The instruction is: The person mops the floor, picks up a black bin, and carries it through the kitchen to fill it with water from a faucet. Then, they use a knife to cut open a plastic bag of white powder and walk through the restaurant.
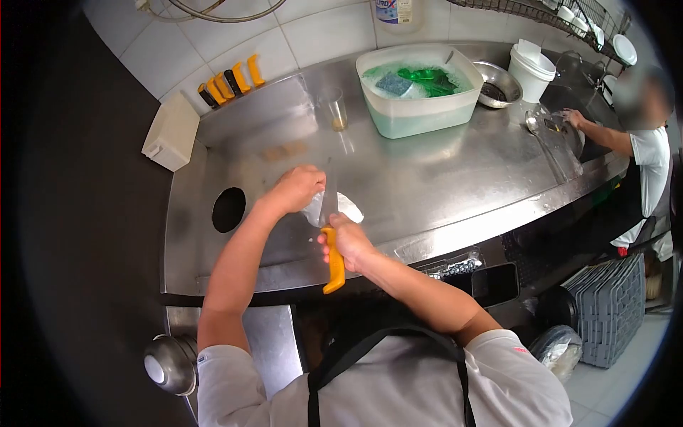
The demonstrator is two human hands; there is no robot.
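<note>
My right hand (346, 243) is closed round the yellow handle of a knife (334, 267), whose blade points away from me over the steel counter (420, 171). Beneath and beside the blade lies a white item (348, 209), perhaps a cloth or paper. To the left of the blade, my left hand (301, 188) has its fingers curled in at the near edge of the white item; whether it grips that item is hard to make out. A clear glass (336, 110) with something brownish at its base stands beyond my hands.
A soapy tub (420, 114) with a blue sponge stands behind, beside a metal bowl (496, 84) and white bucket (530, 73). Several knives (231, 82) hang on the wall. The counter has a round hole (229, 210). A co-worker (644, 149) stands at the right sink.
</note>
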